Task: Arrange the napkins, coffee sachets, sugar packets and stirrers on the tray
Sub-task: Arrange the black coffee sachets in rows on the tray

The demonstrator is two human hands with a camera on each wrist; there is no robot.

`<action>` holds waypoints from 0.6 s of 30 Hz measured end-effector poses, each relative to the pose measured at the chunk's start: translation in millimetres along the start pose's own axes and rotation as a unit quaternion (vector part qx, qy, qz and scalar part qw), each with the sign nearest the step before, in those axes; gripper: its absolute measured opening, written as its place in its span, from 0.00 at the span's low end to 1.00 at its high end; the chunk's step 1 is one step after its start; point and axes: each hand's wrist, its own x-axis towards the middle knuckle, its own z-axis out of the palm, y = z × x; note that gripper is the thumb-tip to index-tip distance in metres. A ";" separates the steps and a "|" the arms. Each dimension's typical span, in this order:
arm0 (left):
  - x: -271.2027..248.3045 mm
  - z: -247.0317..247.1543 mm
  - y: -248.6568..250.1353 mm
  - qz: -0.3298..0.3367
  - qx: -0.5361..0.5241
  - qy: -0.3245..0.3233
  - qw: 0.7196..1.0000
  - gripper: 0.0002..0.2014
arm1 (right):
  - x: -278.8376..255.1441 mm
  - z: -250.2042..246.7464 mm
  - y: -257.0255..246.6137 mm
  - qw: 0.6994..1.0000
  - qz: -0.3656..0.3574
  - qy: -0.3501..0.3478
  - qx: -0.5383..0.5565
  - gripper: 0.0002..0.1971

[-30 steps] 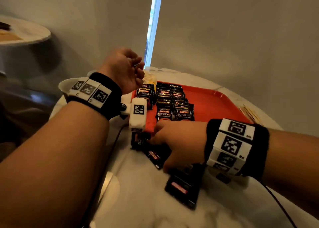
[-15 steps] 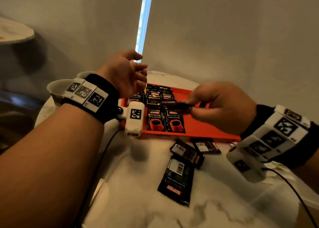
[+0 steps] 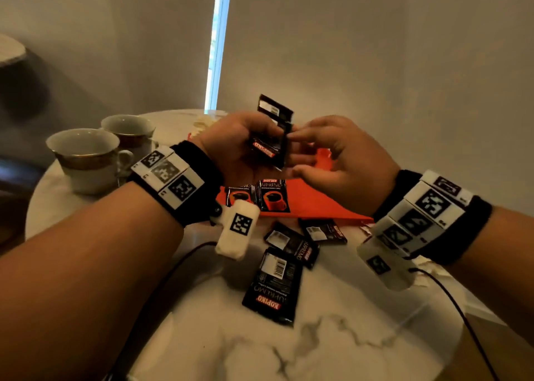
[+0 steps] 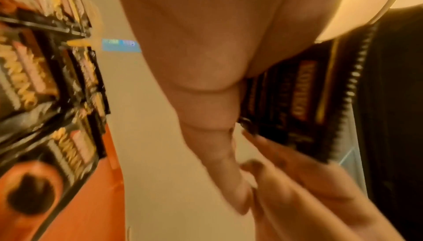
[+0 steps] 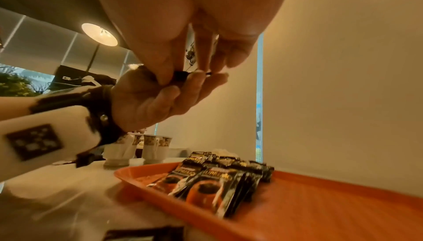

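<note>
Both hands are raised above the orange tray. My left hand lies palm up and grips a small stack of black coffee sachets that stands upright in it. My right hand pinches the stack's right edge with thumb and fingertips; the right wrist view shows this pinch on the sachet edge over the left hand. Several coffee sachets lie in rows at the tray's left end. Three loose sachets lie on the marble table in front of the tray.
Two gold-rimmed cups stand on the table's left side. Pale crumpled paper lies behind the tray, and more white paper shows under my right wrist. The round table ends close to a wall on the right. Cables hang from both wrists.
My right hand lifted a sachet off the table in front of the tray and brought it up to my left hand, which turned palm up and took hold of the stack.
</note>
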 end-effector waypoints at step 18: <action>-1.8 -38.3 13.8 0.050 -0.045 0.171 0.983 0.15 | -30.2 44.1 -40.9 0.862 0.025 -0.494 -0.114 0.25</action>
